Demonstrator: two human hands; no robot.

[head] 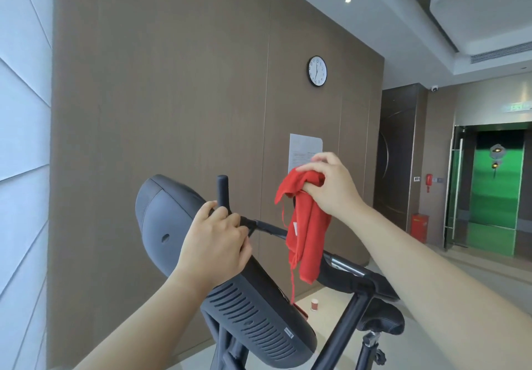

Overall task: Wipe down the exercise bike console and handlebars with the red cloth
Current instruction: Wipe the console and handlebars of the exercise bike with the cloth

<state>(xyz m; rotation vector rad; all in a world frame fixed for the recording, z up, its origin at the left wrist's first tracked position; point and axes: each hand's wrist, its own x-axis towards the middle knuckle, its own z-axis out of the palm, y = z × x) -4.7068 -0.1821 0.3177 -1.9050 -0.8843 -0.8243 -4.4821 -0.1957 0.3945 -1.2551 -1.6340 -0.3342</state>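
Behind both hands stands a flat brown panelled wall. Under the left hand sits the bike's console, a rounded matte grey plastic shell with rows of vent slots. That hand's fingers are curled round the black tubular handlebars, just below an upright rubbery end. Below the right forearm is the padded black saddle. The right hand pinches the bunched top of the red cloth, which hangs limp and frayed over the handlebars. Above that hand hangs a round clock; below the cloth stands a small paper cup.
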